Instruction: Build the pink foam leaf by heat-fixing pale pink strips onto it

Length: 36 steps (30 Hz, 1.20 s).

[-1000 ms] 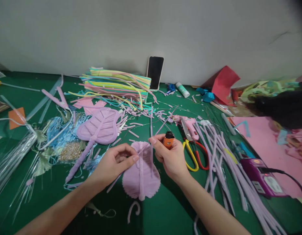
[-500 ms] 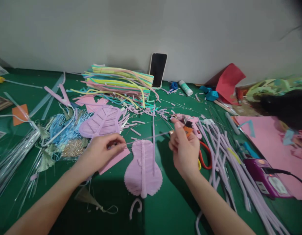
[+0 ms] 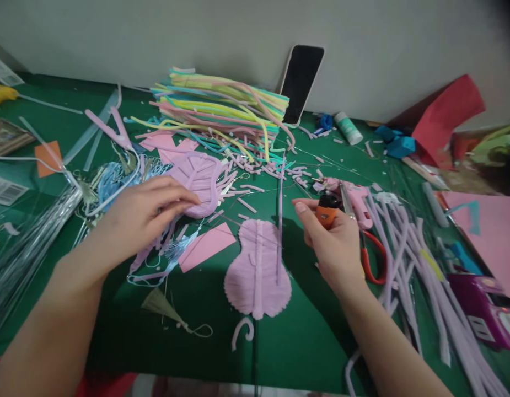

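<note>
My left hand point(image 3: 149, 212) hovers at the left over a ribbed lilac piece point(image 3: 197, 184), thumb and forefinger pinched together. A thin strand runs right from these fingertips; its far end is hard to follow. My right hand point(image 3: 331, 237) is curled, with thumb and forefinger tips together, around a small orange object with a black end point(image 3: 327, 214), whose kind is unclear. Between the hands a scallop-edged lilac gourd shape point(image 3: 257, 270) made of pipe cleaners lies flat, with a raised centre strip. A straight lilac pipe cleaner point(image 3: 280, 220) lies over its right side.
Scissors point(image 3: 374, 262) and a pink glue gun point(image 3: 354, 198) lie beside my right hand. Loose lilac pipe cleaners point(image 3: 415, 264) spread rightward. A coloured bundle point(image 3: 221, 110) and a phone point(image 3: 302, 82) are at the back. Tassels point(image 3: 167, 309), pink paper point(image 3: 207, 245) and cut scraps surround the left side.
My hands have moved farther apart, the left one going left over the ribbed piece. The strand stretched between them no longer looks taut. The camera view has shifted, with the table appearing higher.
</note>
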Tool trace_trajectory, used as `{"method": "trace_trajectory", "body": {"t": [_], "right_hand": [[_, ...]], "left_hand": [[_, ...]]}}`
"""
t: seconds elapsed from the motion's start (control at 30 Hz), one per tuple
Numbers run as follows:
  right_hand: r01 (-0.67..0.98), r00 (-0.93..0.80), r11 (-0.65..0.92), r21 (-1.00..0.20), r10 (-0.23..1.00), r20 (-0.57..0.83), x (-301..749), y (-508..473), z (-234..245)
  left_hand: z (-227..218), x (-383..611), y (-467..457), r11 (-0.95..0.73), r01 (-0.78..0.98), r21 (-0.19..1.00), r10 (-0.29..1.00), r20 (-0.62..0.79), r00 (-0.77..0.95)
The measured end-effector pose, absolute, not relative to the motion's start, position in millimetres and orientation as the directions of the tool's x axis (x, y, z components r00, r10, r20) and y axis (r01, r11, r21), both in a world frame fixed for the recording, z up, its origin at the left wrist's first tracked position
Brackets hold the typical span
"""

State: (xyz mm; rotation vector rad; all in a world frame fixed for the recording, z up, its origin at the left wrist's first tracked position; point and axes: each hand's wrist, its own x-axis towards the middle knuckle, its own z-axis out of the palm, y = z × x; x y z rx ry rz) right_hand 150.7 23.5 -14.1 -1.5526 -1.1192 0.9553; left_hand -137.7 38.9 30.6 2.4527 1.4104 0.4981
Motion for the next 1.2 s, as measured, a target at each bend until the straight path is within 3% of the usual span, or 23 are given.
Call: {"method": "trace_trajectory", "body": {"t": [0.07,0.2,0.37,0.53,0.67,1.03,1.2], "right_hand": [[0.206,0.248,-0.124,-0.971,0.966,-0.071,149.3,23.6,-14.7],[0.186,0.226,-0.141,-0.972,0.969,-0.097,147.0,24.6,-15.7],[0.339,0.162,-0.13,-0.932,0.984,-0.078,144.3,23.3,-14.6],[0.584,-0.023,-0.114,-0.804,0.987,-0.157,142.4,20.3,-12.7],[0.718,-0.088,0.011,-0.696,0.993,-0.076,141.1,18.1,-15.3],[0.819,-0.198,0.193,-0.54,0.979,0.05,125.2,22.4,-20.9],[0.785,-0.29,0.251,-0.566,0.957,0.021,122.6,15.6,-18.8]], "left_hand": [[42.6,-139.7,35.1,-0.494,0.811,0.314,0.865,0.273,0.421],[49.8,-140.7,32.7,-0.461,0.87,0.178,0.85,0.369,0.375],[22.3,-151.5,47.6,-0.461,0.886,0.045,0.853,0.297,0.429],[4.1,-166.4,60.5,-0.496,0.865,0.081,0.856,0.216,0.47],[5.6,-171.4,63.1,-0.518,0.85,0.102,0.846,0.211,0.49],[4.7,-168.1,62.2,-0.539,0.836,0.107,0.835,0.202,0.512],[6.9,-160.4,59.2,-0.489,0.862,0.133,0.868,0.164,0.468]]}}
